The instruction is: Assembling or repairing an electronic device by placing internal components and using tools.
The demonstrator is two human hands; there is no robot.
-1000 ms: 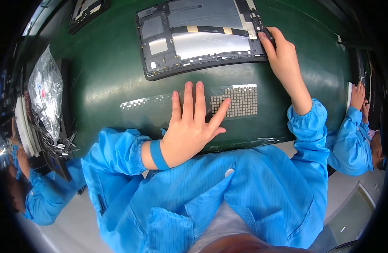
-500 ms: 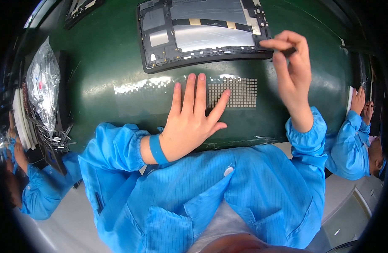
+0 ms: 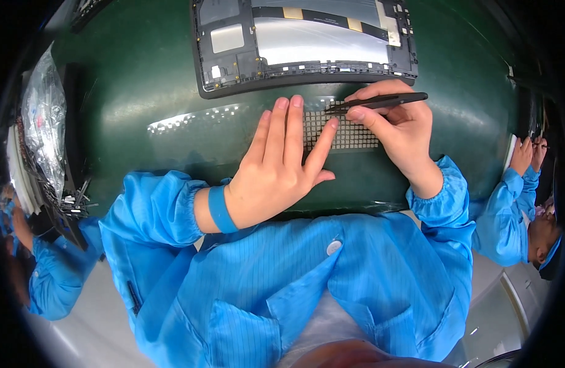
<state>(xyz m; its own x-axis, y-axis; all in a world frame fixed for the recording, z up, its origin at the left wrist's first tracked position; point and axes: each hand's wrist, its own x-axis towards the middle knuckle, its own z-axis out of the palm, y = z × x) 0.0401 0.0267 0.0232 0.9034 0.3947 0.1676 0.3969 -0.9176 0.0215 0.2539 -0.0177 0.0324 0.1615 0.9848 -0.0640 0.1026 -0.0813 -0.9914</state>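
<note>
My left hand [image 3: 276, 159] lies flat with fingers spread on a clear sheet [image 3: 193, 126], its fingertips beside a grid of small grey square pads [image 3: 356, 136] on that sheet. In my right hand [image 3: 402, 129] is a pair of black tweezers [image 3: 386, 101], pinched between thumb and fingers. The tweezers' tips point left at the upper rows of the grid, close to my left fingers. Whether they grip a pad is too small to tell. Just beyond both hands lies an opened tablet-like device frame [image 3: 233, 86], with silver panels and a black strip across it.
At the left stand a clear plastic bag [image 3: 46, 116] and a pile of small dark strips [image 3: 77, 199]. Part of another dark frame [image 3: 86, 12] shows at the far left. Co-workers in blue sleeves [image 3: 64, 270] sit on either side; one's hands [image 3: 528, 153] are at the right edge.
My right hand has come down and left to the grid, and the tweezers now show clearly in it. My left hand stays flat on the sheet. The view has shifted slightly.
</note>
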